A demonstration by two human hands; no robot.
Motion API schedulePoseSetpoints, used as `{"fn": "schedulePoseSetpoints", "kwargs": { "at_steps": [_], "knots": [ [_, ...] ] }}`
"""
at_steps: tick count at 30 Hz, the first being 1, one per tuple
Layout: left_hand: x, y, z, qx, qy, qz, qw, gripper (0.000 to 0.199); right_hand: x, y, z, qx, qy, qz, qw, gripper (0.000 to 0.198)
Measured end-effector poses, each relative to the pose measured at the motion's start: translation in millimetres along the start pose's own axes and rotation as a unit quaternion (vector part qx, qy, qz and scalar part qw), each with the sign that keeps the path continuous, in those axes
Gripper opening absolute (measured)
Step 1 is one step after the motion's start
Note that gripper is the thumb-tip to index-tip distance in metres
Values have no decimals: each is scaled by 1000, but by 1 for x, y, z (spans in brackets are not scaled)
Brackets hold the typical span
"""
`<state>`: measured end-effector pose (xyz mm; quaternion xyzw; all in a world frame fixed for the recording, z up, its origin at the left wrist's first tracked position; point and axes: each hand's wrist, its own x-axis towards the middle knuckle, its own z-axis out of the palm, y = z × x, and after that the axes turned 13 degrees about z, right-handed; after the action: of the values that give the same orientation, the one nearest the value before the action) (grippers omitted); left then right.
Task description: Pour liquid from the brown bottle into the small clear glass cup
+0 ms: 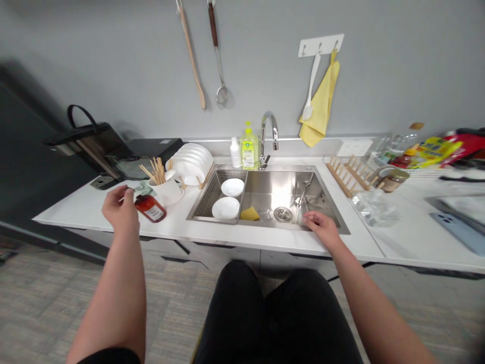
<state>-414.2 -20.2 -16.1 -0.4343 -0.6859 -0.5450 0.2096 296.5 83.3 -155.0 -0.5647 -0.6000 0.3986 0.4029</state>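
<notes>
We log the right hand [322, 227] at the front edge of the sink [263, 189], fingers curled; the left hand [120, 208] beside an amber bottle [153, 210] on the surface [214, 234] — whether either thumb meets its fingertips, we cannot tell. Beyond: yellow sponge [250, 214], two white bowls [226, 208] — all in the sink.

Bottle [153, 209] left of sink [291, 184]

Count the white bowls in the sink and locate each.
2: a rear bowl and a front bowl, both in the left part of the sink. Any stacked beneath would be hidden.
</notes>
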Motion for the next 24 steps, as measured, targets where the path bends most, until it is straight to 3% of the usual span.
{"fn": "schedulePoseSetpoints", "kwargs": {
  "at_steps": [3, 8, 14, 24],
  "knots": [
    [13, -7, 1, -1, 41, -63, 997, 20, -1, -2, 0, -1, -2, -1, 1000, 39],
    [-1, -10, 11, -24, 31, -108, 993, 21, -2, -5, -1, -2, -4, 3, 1000, 39],
    [-10, -9, 13, -47, 1, -95, 994, 13, -5, -10, 1, 3, 5, 6, 1000, 40],
    [-23, -4, 10, -21, -19, -67, 997, 19, -4, -10, 2, 11, 6, 9, 1000, 47]
  ]
}}
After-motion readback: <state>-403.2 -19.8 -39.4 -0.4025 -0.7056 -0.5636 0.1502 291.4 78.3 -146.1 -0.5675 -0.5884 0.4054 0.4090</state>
